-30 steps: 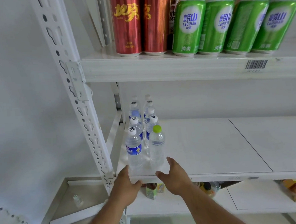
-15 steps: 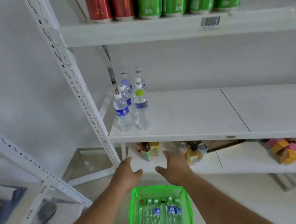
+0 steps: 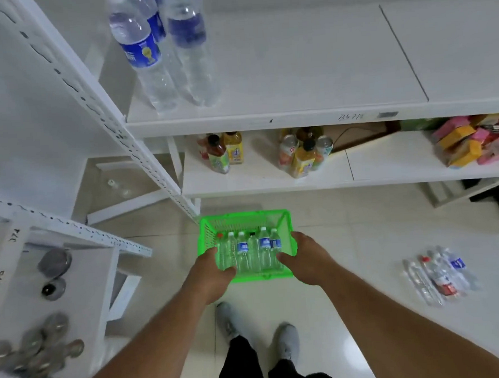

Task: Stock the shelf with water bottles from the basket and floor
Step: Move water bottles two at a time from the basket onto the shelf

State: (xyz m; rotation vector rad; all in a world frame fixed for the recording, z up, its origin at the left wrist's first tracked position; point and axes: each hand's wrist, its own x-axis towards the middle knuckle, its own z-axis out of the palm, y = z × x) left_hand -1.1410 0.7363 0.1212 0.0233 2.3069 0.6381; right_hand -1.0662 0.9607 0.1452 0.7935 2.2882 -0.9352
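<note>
While both hands reach down over the green basket [image 3: 244,218] on the floor, neither grips anything yet: left hand [image 3: 209,274] has fingers [image 3: 228,273] loosely curled and open at the near-left rim; right hand [image 3: 305,258] is likewise open at the near-right rim, thumb by the bottles.

Risks, as judged:
- Basket bottles [image 3: 253,251] stand packed upright, touching. Pulling one w/ a loose pinch may tip its neighbours or drag the light basket along the tile.
- Two bottles per trip, one per hand, means wet or smooth plastic could slip on the lift to the shelf [image 3: 293,69].
- Shelf bottles [image 3: 164,53] sit close to the front-left edge; a new bottle set down hard beside them may knock one off.
- Loose bottles on the floor [image 3: 440,276] lie to the person's right, near the feet: trip hazard.

Counts:
- Basket: approx. 6 bottles, caps partly hidden.
- Shelf: 2 clear at front, more behind, no. cannot be told.
- Floor heap: approx. 4, blurred.
- Hands: 2.
</note>
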